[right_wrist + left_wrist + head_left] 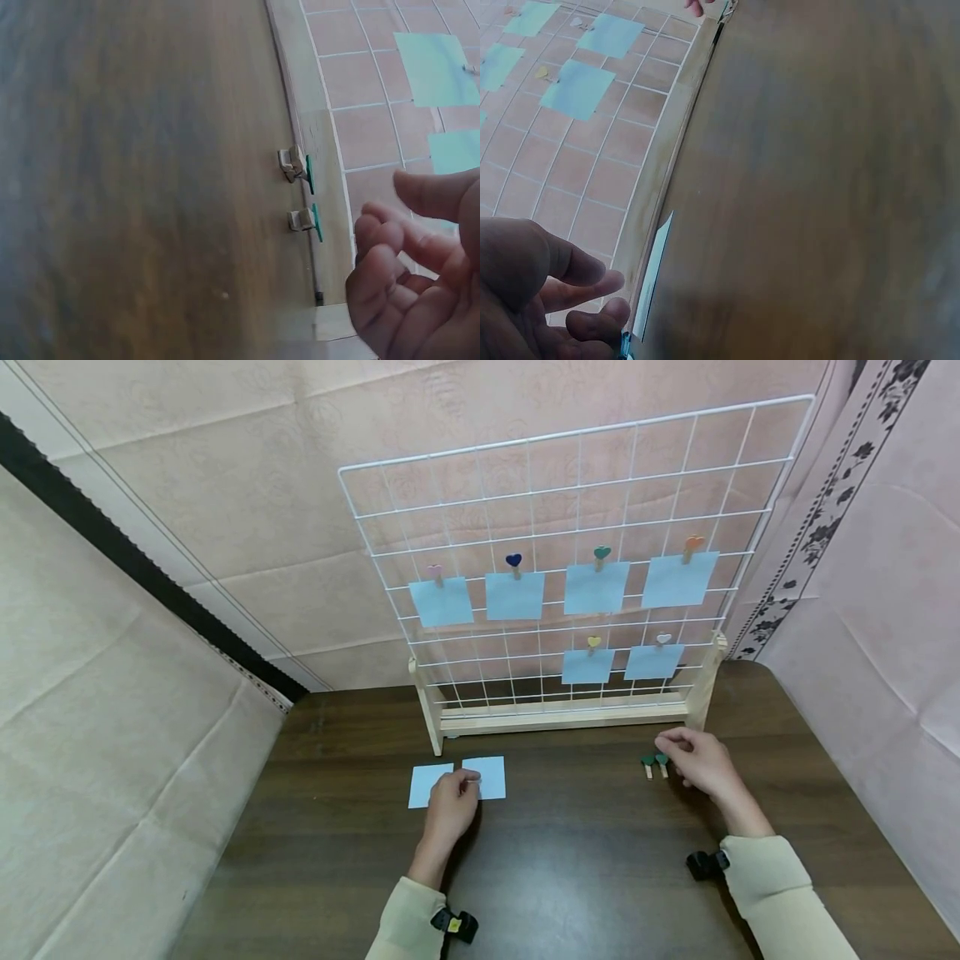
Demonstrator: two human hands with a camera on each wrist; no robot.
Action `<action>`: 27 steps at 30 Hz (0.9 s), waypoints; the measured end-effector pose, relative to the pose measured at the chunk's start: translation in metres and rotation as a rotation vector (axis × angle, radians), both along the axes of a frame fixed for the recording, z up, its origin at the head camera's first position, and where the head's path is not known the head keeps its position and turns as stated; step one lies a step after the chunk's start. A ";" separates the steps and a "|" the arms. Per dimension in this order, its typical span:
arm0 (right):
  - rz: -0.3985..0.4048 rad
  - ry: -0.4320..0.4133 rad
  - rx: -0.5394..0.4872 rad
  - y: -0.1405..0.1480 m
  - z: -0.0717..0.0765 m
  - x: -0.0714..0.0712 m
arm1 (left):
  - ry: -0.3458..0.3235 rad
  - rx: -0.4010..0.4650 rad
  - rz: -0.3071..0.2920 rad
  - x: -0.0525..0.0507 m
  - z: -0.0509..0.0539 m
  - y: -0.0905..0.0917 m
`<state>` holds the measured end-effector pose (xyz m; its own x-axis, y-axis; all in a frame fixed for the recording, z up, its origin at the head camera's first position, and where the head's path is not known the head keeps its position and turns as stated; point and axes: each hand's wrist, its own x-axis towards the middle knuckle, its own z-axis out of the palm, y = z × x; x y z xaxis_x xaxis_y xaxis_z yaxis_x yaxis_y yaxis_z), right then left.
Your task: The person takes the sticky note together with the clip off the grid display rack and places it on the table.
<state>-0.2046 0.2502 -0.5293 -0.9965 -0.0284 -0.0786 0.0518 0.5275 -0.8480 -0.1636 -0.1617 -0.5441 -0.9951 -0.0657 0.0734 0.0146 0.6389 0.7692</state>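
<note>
In the head view, my left hand point(452, 810) hovers over two light blue paper squares, the left one point(427, 783) and the right one point(491, 779), partly covering them. The left wrist view shows the loosely bent fingers of that hand point(562, 300) beside a paper point(654, 277); no held thing is plain. Two green-topped wooden clips point(648, 766) lie on the table just left of my right hand point(701, 762). Seen from the right wrist, that hand point(424, 270) has its thumb apart from its bent fingers, near the clips point(302, 219) without touching them.
Behind the hands stands a white wire grid point(525, 489) in a wooden base point(562, 718). Several blue papers point(514, 597) hang on it from heart-topped clips of different colours, four above and two below at the right. The brown table point(555, 860) meets pale cloth point(862, 693) at the sides.
</note>
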 end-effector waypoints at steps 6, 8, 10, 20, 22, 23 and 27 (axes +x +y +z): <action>-0.013 0.069 0.014 -0.008 0.009 0.000 | 0.017 0.024 0.009 0.002 0.002 0.004; -0.020 0.078 -0.002 -0.010 0.011 0.000 | 0.032 0.030 0.016 0.002 0.001 0.006; -0.028 0.084 -0.018 -0.012 0.013 0.000 | 0.048 0.042 0.023 0.001 0.001 0.007; -0.014 0.122 -0.032 -0.021 0.016 -0.003 | 0.103 0.124 0.050 -0.002 0.001 0.020; -0.010 0.145 -0.026 -0.023 0.016 -0.004 | 0.111 0.140 0.052 -0.004 0.000 0.023; -0.009 0.157 -0.023 -0.024 0.017 -0.005 | 0.117 0.145 0.053 -0.005 0.000 0.024; 0.002 0.204 -0.027 -0.029 0.019 -0.008 | 0.143 0.158 0.050 -0.009 -0.001 0.032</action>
